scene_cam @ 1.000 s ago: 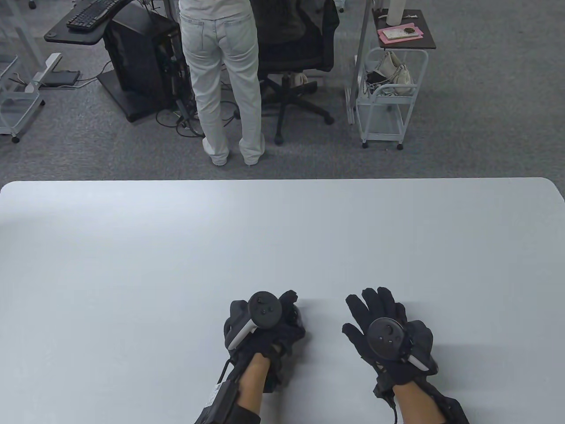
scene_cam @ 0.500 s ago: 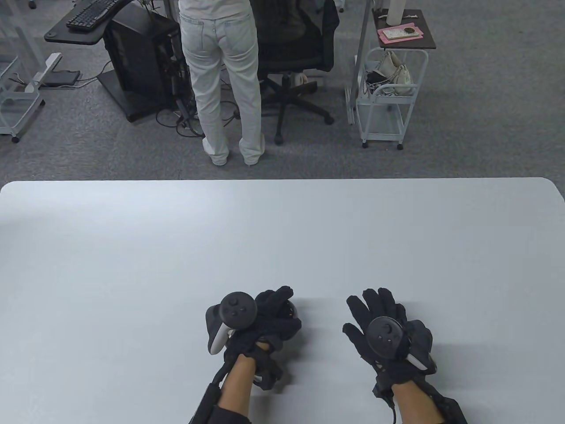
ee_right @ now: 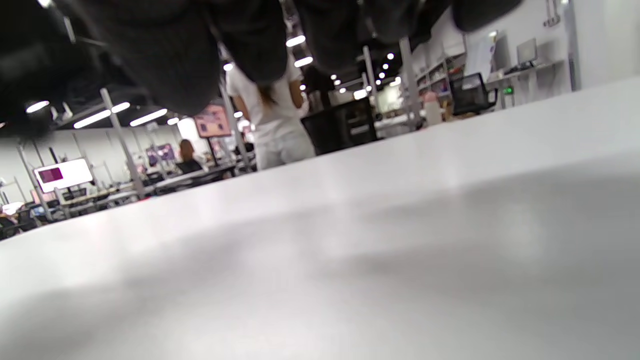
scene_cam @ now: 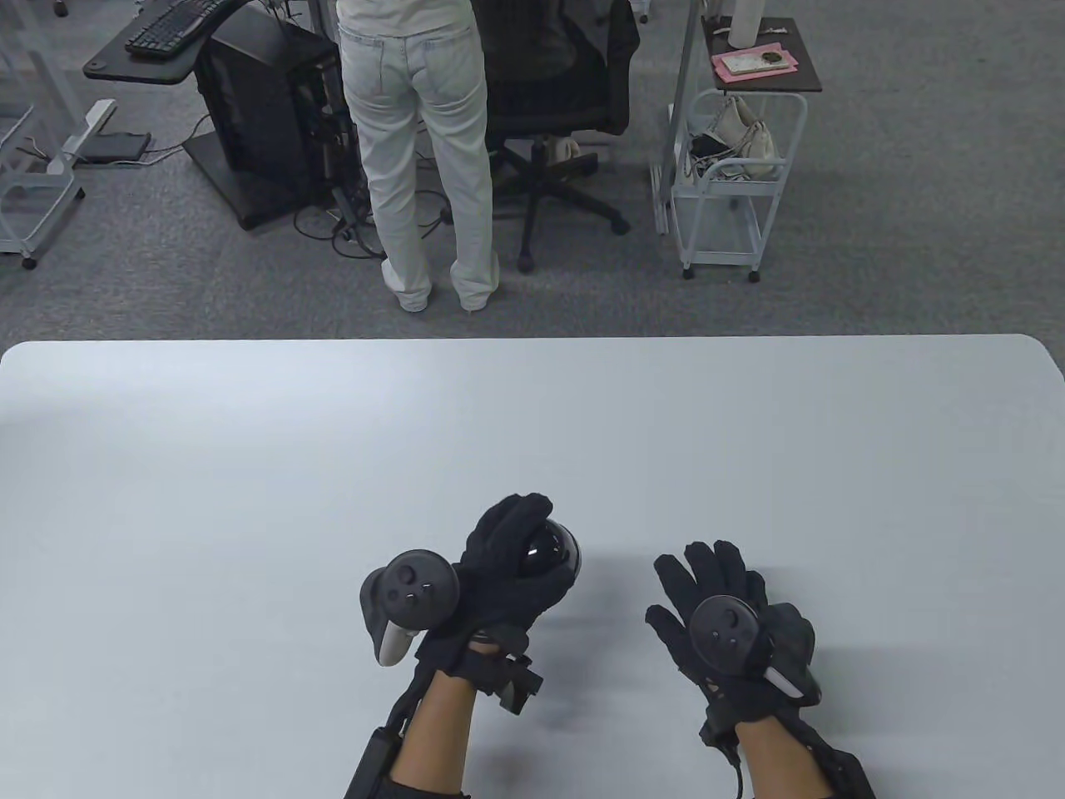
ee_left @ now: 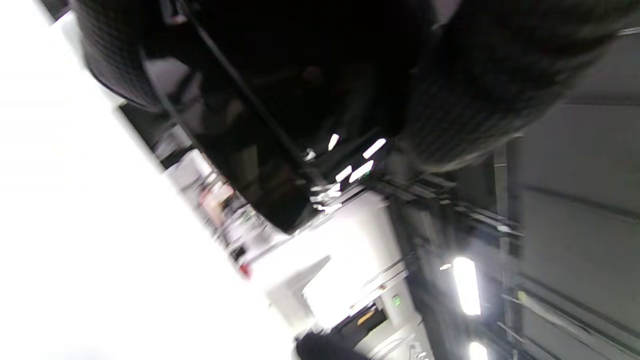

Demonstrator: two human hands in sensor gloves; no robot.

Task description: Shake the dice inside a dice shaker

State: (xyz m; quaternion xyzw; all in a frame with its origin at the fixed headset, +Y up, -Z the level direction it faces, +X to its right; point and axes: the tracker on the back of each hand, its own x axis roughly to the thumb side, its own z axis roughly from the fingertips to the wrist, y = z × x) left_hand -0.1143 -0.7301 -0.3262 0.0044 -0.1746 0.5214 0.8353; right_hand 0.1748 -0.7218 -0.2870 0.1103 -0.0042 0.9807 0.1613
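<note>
My left hand [scene_cam: 507,566] grips a glossy black dice shaker [scene_cam: 551,553] and holds it tilted above the white table [scene_cam: 532,433], near the front middle. The shaker fills the top of the blurred left wrist view as a dark shiny shape [ee_left: 280,115] between my gloved fingers [ee_left: 480,85]. The dice are hidden inside it. My right hand [scene_cam: 707,587] lies flat on the table with fingers spread, holding nothing; its fingers [ee_right: 165,60] hang in at the top of the right wrist view.
Beyond the table's far edge a person in light jeans [scene_cam: 420,150] stands by a black office chair [scene_cam: 557,108]. A white wire cart [scene_cam: 732,183] stands at the back right, a desk with a keyboard [scene_cam: 170,29] at the back left.
My left hand has rolled outward to the left and lifted the shaker, which now shows beside my fingers. My right hand has stayed still.
</note>
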